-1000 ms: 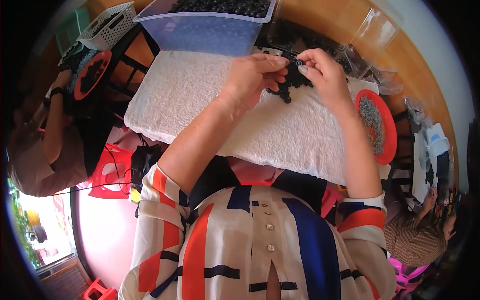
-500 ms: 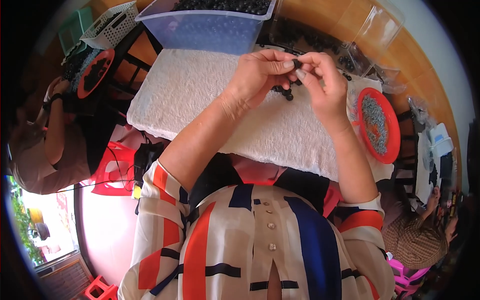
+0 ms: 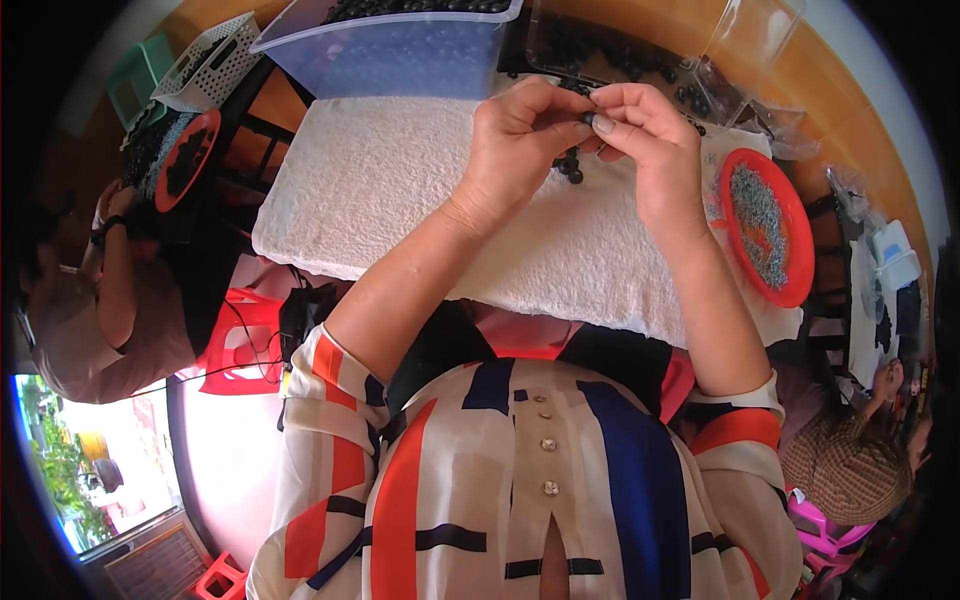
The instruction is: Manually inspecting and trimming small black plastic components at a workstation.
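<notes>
My left hand (image 3: 515, 145) and my right hand (image 3: 655, 150) meet above the far part of a towel-covered table. Between their pinched fingertips is a small round black piece (image 3: 588, 118), mostly covered by the fingers. Both hands are closed on it. Just below, several loose black pieces (image 3: 573, 174) of the same look lie on the white towel (image 3: 370, 190). To the right of my right hand, a round red tray (image 3: 803, 250) holds a heap of small grey-blue parts (image 3: 755, 205).
Beyond the table stands a clear plastic bin (image 3: 385, 60) filled with black pieces. A transparent box (image 3: 620, 70) with more of them is beside it. On the left, a person (image 3: 110, 310) sits near another red tray (image 3: 212, 135); a second person (image 3: 845, 470) is at right.
My hands stay together and have shifted slightly up, the fingers turning around the small black piece. The whole view has tilted a little.
</notes>
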The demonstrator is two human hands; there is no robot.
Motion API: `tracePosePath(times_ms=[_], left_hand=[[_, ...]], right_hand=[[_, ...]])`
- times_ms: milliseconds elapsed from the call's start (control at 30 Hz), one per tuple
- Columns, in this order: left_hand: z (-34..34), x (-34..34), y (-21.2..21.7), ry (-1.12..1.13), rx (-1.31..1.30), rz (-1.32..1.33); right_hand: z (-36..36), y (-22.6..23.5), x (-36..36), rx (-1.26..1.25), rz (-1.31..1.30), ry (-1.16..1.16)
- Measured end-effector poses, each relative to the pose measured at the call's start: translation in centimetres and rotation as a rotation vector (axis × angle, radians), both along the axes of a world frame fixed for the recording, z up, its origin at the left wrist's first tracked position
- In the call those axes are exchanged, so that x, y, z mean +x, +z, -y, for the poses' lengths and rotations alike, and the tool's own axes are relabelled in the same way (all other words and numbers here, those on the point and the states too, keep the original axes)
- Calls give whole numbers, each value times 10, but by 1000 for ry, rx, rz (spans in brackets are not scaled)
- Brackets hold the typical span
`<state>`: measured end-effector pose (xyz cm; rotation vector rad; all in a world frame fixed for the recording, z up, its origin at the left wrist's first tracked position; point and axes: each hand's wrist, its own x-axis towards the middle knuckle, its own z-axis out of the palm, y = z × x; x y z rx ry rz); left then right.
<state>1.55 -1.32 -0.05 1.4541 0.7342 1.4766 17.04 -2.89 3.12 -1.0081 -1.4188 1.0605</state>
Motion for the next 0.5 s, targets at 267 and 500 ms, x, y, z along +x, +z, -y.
tracePosePath(times_ms=[267, 500], left_hand=[[2, 1, 0, -19, -61, 11], [4, 2, -2, -3, 19, -88]], right_hand=[[-2, -2, 10, -107, -170, 113], [0, -4, 7, -71, -77, 87]])
